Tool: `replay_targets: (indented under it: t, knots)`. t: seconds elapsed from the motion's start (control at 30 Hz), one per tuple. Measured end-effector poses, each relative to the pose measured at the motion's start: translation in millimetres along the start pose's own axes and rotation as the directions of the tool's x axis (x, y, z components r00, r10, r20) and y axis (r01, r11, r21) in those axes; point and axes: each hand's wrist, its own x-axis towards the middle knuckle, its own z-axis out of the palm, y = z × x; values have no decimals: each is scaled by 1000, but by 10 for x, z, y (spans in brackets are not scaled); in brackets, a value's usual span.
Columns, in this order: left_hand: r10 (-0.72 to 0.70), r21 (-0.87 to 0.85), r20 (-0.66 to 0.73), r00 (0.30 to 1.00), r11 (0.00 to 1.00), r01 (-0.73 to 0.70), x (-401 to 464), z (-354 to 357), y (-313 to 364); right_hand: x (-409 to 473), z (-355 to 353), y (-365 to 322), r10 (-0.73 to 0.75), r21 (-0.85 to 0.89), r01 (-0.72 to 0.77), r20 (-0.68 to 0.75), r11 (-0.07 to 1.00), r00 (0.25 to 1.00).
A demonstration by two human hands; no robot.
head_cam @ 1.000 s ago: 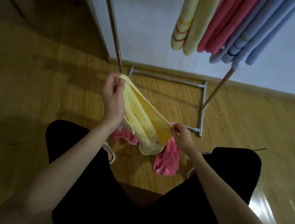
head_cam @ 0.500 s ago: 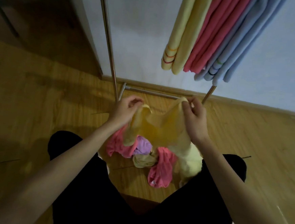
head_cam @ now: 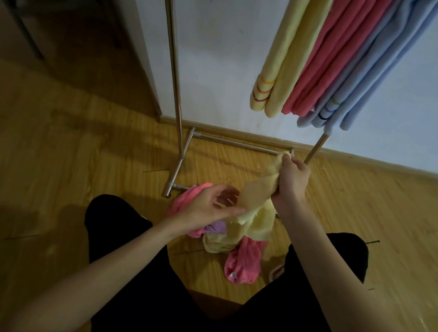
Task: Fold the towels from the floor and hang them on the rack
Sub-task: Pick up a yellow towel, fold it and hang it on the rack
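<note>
I hold a yellow towel [head_cam: 255, 202] above the floor pile. My right hand [head_cam: 291, 178] is closed around its upper end, bunching both top corners near the rack's base bar. My left hand [head_cam: 210, 208] is lower, fingers spread, pinching the towel's lower edge. Under it lies the pile: pink towels [head_cam: 243, 263], a purple one [head_cam: 217, 227] and a pale yellow one [head_cam: 215, 245]. The metal rack [head_cam: 174, 65] stands against the wall, with folded yellow [head_cam: 286, 58], pink [head_cam: 323, 58] and blue [head_cam: 372, 73] towels hanging from it.
Wooden floor [head_cam: 68, 167] stretches left and right. A white wall [head_cam: 221, 61] and baseboard run behind the rack. My knees in black trousers [head_cam: 119, 226] flank the pile. A dark furniture leg [head_cam: 24, 32] stands at the far left.
Both top corners of the yellow towel have passed into my right hand. My left hand let go of its corner and dropped down to the towel's lower edge.
</note>
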Motion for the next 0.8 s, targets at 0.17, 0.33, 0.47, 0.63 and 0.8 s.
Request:
replay_targets:
  t: [0.17, 0.33, 0.47, 0.63, 0.8]
  knots:
    - [13, 43, -70, 997, 999, -10, 9, 93, -105, 32, 53, -29, 14, 90, -4, -110, 996, 994]
    - [23, 110, -117, 993, 994, -10, 92, 196, -116, -9, 58, -35, 2, 123, 12, -117, 992, 993]
    - [51, 38, -211, 976, 998, -44, 153, 168, 10, -16, -8, -49, -37, 92, 51, -144, 995, 989]
    - [332, 157, -397, 856, 943, -292, 195, -120, 266, -3, -236, -55, -86, -81, 76, -128, 994, 988]
    - [598, 463, -317, 736, 775, -430, 300, -307, 724, -36, -475, -105, 31, -421, 83, 257, 903, 966]
